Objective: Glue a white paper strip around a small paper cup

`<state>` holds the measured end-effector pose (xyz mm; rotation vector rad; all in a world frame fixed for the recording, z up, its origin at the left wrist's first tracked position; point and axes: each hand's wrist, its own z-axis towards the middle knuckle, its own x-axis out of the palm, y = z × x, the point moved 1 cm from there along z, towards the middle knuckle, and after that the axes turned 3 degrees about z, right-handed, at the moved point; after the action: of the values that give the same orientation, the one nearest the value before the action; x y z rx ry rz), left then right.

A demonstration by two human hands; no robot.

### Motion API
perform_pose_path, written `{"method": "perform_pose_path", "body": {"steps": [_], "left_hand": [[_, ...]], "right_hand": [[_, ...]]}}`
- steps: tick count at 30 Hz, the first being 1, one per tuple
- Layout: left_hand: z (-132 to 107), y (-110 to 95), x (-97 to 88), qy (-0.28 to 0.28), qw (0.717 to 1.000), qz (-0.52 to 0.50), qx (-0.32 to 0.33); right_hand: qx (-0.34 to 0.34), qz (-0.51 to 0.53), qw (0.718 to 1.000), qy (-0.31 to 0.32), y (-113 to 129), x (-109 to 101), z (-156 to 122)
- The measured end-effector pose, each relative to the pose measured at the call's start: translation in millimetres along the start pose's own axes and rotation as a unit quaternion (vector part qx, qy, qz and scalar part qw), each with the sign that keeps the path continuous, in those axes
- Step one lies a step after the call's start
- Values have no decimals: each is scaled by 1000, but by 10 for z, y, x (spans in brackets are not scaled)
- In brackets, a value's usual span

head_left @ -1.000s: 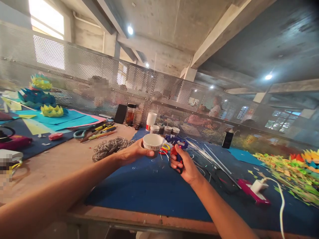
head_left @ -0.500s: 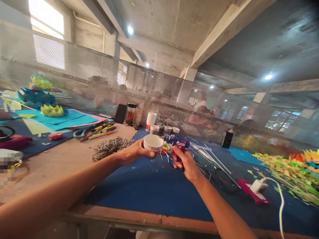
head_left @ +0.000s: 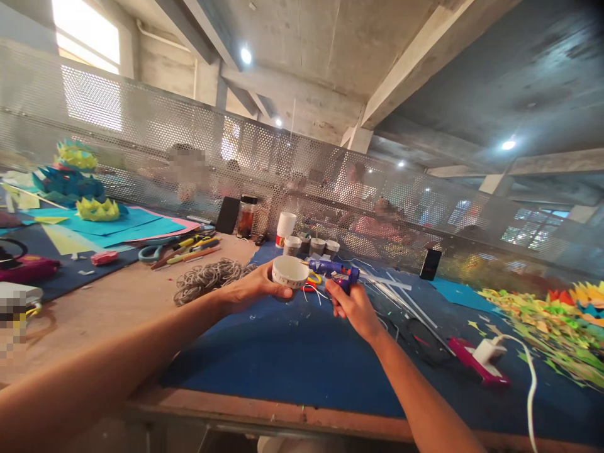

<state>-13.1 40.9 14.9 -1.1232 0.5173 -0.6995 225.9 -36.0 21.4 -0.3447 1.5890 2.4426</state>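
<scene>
My left hand (head_left: 259,284) is closed round a white paper cup (head_left: 289,272) with lettering along its side, its open mouth tilted toward me. In my right hand (head_left: 352,305) is a blue hot glue gun (head_left: 333,272), gripped by its handle, with the nozzle pointing left at the cup's right side. Whether the nozzle touches the cup I cannot tell. Behind them lie scissors (head_left: 315,279) with yellow and red handles, partly hidden. A tangled bundle of grey cord (head_left: 212,280) lies left of the cup.
Stacked paper cups (head_left: 285,225) and several small filled cups (head_left: 318,246) stand at the back. Clear sticks (head_left: 415,302) lie to the right, near a pink power strip (head_left: 479,362) with a white cable. Cut paper pieces (head_left: 552,333) are heaped far right. A perforated metal screen (head_left: 264,170) rises behind.
The glue gun has tipped to a more level position, its nozzle now nearer the cup's rim. The cup has turned slightly in my left hand.
</scene>
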Motion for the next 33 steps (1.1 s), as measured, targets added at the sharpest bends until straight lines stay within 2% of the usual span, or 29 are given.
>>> {"method": "perform_pose_path", "body": {"steps": [12, 33], "left_hand": [[3, 53, -41, -22, 1000, 6, -16], [15, 101, -71, -21, 1000, 10, -10]], "right_hand": [[1, -24, 1000, 13, 12, -38, -6], [8, -19, 999, 28, 50, -59, -25]]}}
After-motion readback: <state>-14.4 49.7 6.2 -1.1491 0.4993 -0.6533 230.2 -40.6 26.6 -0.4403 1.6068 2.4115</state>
